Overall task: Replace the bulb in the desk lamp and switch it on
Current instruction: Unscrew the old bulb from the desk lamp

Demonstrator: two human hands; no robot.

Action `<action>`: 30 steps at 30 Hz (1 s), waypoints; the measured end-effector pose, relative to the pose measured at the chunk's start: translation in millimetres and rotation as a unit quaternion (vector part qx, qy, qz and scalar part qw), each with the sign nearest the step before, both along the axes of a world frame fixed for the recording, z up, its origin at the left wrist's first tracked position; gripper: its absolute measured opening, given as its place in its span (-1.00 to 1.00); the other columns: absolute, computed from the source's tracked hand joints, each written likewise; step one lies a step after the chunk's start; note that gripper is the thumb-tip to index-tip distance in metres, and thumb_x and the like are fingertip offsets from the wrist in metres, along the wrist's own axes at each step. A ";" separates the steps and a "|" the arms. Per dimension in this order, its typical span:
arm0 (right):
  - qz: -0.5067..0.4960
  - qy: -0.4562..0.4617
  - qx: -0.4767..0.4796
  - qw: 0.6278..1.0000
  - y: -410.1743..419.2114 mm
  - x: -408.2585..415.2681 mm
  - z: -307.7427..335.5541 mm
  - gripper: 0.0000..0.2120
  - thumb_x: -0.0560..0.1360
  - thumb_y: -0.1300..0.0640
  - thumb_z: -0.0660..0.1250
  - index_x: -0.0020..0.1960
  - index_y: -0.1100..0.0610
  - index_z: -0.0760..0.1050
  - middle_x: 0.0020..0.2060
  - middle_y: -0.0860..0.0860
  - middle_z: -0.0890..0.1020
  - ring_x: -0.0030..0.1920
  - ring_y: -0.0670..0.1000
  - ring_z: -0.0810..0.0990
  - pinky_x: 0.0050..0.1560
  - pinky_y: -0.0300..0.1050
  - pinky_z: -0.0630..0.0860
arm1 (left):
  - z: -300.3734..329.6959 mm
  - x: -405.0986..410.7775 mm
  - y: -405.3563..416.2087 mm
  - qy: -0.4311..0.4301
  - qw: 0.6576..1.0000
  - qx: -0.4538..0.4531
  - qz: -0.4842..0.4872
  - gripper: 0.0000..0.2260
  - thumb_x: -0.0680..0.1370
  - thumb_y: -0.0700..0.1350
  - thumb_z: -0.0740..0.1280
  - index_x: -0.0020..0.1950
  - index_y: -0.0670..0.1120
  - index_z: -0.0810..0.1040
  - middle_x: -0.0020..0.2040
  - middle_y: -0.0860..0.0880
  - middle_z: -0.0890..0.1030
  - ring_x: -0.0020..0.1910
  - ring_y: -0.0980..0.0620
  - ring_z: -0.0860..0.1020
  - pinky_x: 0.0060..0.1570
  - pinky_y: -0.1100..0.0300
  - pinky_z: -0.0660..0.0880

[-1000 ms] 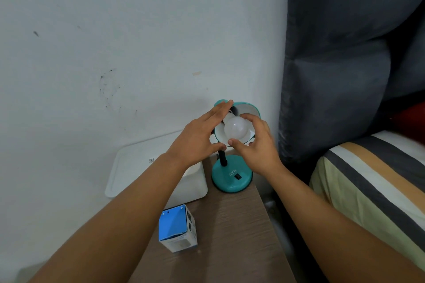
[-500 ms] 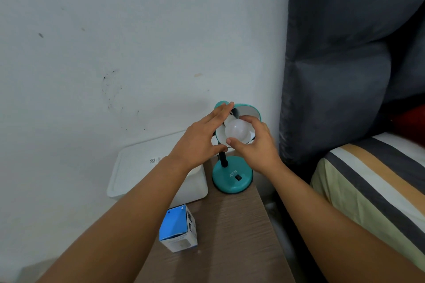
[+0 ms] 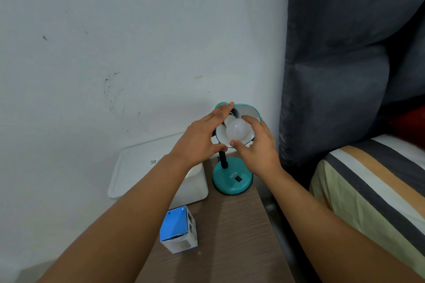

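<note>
- While the white bulb (image 3: 236, 130) sits in the mouth of the teal lamp shade (image 3: 249, 114), the right hand (image 3: 257, 145) pinches it between thumb and fingers; whether it is fully seated in the socket cannot be told, so a hurried twist could cross-thread it or leave it loose.
- With straight fingers laid along the shade's left rim and the thumb beneath, the left hand (image 3: 202, 138) braces the shade rather than clamping it; if that hand slips as the bulb turns, the shade may swing on its thin black stem (image 3: 223, 158).
- Standing near the far right edge of the narrow wooden table (image 3: 232, 232), the lamp's round base (image 3: 232, 179) has little margin; a hard push could slide it toward the gap beside the striped bed (image 3: 368, 181).
- On the base, the small black switch (image 3: 239, 179) is untouched; if the power is live during fitting, the bulb could light in the fingers.
- Nearer the viewer, a blue-topped bulb box (image 3: 179, 230) stands by the left forearm, and a careless elbow could knock it off.
- Beside the lamp, a white lidded container (image 3: 147, 167) rests against the wall.
</note>
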State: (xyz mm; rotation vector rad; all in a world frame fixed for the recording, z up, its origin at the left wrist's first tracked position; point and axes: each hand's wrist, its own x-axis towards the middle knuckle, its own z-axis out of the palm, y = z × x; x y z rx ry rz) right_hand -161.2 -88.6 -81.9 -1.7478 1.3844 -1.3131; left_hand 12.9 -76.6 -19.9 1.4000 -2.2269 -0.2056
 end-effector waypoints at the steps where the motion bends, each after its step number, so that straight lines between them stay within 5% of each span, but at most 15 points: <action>1: -0.001 0.005 -0.005 1.000 0.4 0.3 0.3 -0.36 0.40 0.05 0.53 0.40 -0.08 0.33 0.39 0.03 0.39 0.33 0.08 0.42 0.25 0.14 0.50 | 0.4 -0.6 -0.4 0.005 1.000 0.001 0.000 0.01 0.39 -0.16 0.60 0.62 0.28 0.04 0.61 0.12 0.25 0.45 0.07 0.44 0.34 0.05 0.51; 6: 0.005 -0.051 0.058 0.997 -1.0 -2.1 2.2 -0.16 0.29 -0.17 0.56 0.46 -0.02 0.26 0.37 -0.03 0.43 0.31 0.02 0.44 0.26 0.04 0.50 | -0.6 -2.3 -0.3 0.016 1.000 0.008 -0.002 -0.02 0.42 -0.16 0.57 0.58 0.36 0.03 0.62 0.14 0.24 0.45 0.06 0.44 0.34 0.02 0.52; 10: -0.024 -0.015 0.053 0.998 -1.8 -0.4 4.9 -0.34 0.30 -0.30 0.48 0.27 0.03 0.52 0.14 -0.04 0.56 0.12 -0.01 0.54 0.00 -0.15 0.53 | -1.8 -3.7 -0.8 0.014 1.000 0.003 0.000 -0.03 0.42 -0.16 0.57 0.60 0.33 0.04 0.62 0.12 0.24 0.47 0.08 0.42 0.34 0.01 0.51; 15: -0.014 -0.030 0.034 0.999 -1.8 1.1 8.0 -0.43 0.32 -0.04 0.56 0.28 -0.04 0.47 0.17 -0.04 0.52 0.14 0.00 0.50 0.02 -0.11 0.51 | -1.5 -3.5 -0.3 0.018 1.000 0.007 0.003 0.00 0.41 -0.19 0.58 0.59 0.35 0.03 0.62 0.12 0.24 0.47 0.08 0.42 0.33 0.03 0.52; 19: 0.003 -0.060 0.027 0.998 0.7 1.7 7.9 -0.38 0.33 0.18 0.55 0.31 -0.08 0.40 0.25 -0.04 0.48 0.22 -0.01 0.46 -0.02 -0.32 0.40 | -2.0 -2.2 -0.9 0.021 1.000 0.009 0.002 0.01 0.39 -0.19 0.59 0.59 0.35 0.04 0.62 0.12 0.24 0.46 0.06 0.44 0.32 0.02 0.53; 22: -0.009 -0.073 0.056 0.996 2.0 2.7 7.0 -0.27 0.30 -0.02 0.57 0.39 -0.01 0.35 0.28 -0.04 0.47 0.24 -0.01 0.46 0.17 -0.09 0.49 | -2.0 -2.7 -1.3 0.021 1.000 0.010 -0.001 -0.01 0.41 -0.19 0.58 0.59 0.36 0.04 0.62 0.13 0.23 0.47 0.06 0.43 0.33 0.02 0.52; 25: -0.031 -0.072 0.073 0.994 0.6 4.2 6.4 -0.33 0.31 -0.22 0.52 0.31 0.06 0.46 0.18 -0.02 0.55 0.16 -0.01 0.52 0.11 -0.04 0.54 | -2.3 -4.3 -1.9 0.016 1.000 0.010 -0.002 0.00 0.41 -0.19 0.58 0.59 0.35 0.04 0.63 0.13 0.22 0.49 0.05 0.41 0.35 -0.01 0.51; 30: -0.020 -0.059 0.065 0.996 -0.5 3.0 9.2 -0.40 0.33 -0.04 0.56 0.31 -0.01 0.46 0.17 -0.03 0.53 0.13 0.01 0.52 0.07 -0.06 0.52 | -2.1 -2.4 0.0 0.018 1.000 0.007 0.002 0.00 0.40 -0.19 0.59 0.60 0.32 0.06 0.62 0.13 0.23 0.47 0.09 0.41 0.34 0.05 0.52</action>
